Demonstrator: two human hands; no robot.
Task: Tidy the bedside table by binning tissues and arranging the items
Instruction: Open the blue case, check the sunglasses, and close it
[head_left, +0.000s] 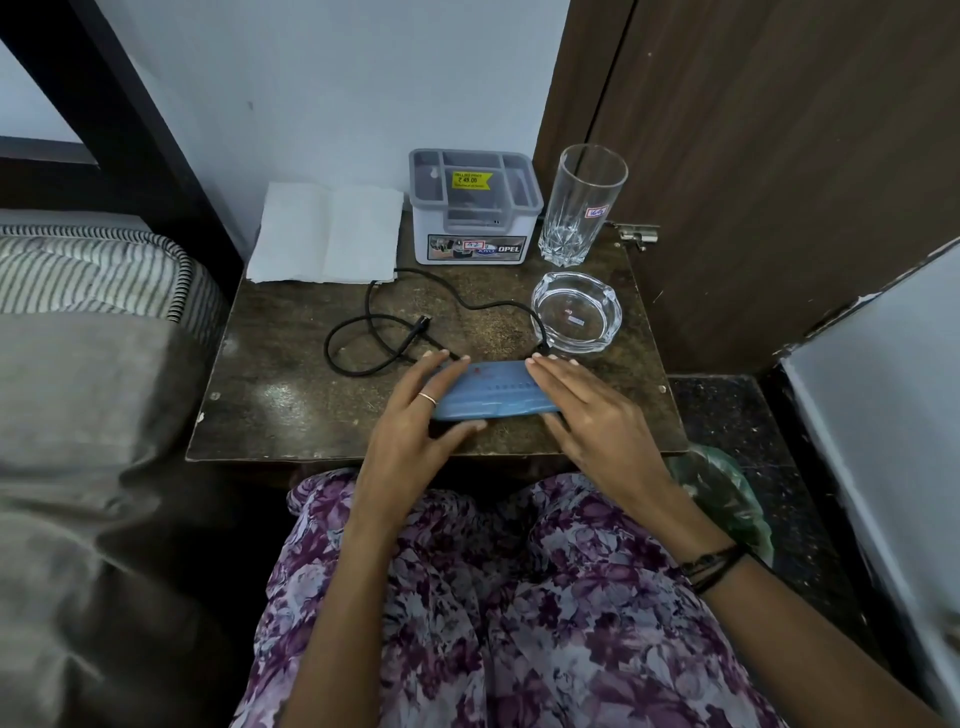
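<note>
Bedside table (291, 410), dark mottled top, seen from above; clock directions are taken from the table's centre. At 6 o'clock, near the front edge, lies the blue case (493, 392), a long flat box with a moulded lid. It looks like rigid plastic, probably light and a little slick, so the short ends seem the soundest place to hold it. The left hand (415, 415) has its fingers laid flat over the left end and the thumb against the front edge. The right hand (587, 410) rests flat and open over the right end. Neither hand is closed around the case; both press or steady it.

Surroundings, largest to smallest:
- White folded tissue (327, 234) at 11 o'clock, overhanging the back left corner; soft, weightless, easily pinched anywhere.
- Grey-lidded storage box (475, 208) at 12 o'clock, against the wall.
- Tall tumbler (584, 202) at 1 o'clock, upright and empty; fragile and easily tipped.
- Glass ashtray (576, 312) at 3 o'clock, just beyond the right fingertips; heavy but breakable.
- Black cable (374, 322) looped across the centre, its run reaching the case's far edge; it could snag or drag if the case slides back.

A green-lined bin (727, 493) sits on the floor at 4 o'clock, partly hidden by the right forearm.
</note>
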